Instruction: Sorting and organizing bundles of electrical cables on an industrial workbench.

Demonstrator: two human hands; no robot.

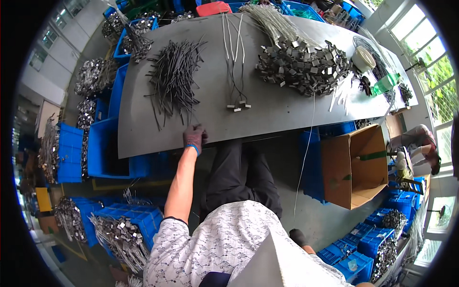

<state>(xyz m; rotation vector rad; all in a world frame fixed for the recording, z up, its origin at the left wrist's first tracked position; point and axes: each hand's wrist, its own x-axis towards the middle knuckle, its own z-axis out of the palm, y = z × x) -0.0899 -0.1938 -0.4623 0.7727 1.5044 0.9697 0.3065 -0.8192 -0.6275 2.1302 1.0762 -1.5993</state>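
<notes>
At the table's front edge, my left hand (194,137), in a dark glove with a blue cuff, has its fingers curled; what they hold, if anything, is hidden. Just beyond it lies a loose pile of short black tubes (176,74). Low at my right side is my gloved right hand (298,237), closed and partly covered by my shirt. A thin pale wire (304,160) runs down to it from the heap of small black-and-silver blocks (306,67) on the table. Several white-and-black leads with small blocks (237,106) lie mid-table.
The grey table (220,125) spans the front. A cardboard box (337,167) stands open at its right, beside blue crates. More blue crates (107,143) with cable bundles line the left. A green bottle (385,84) and a tape roll (363,59) lie far right. Another person (416,143) is at right.
</notes>
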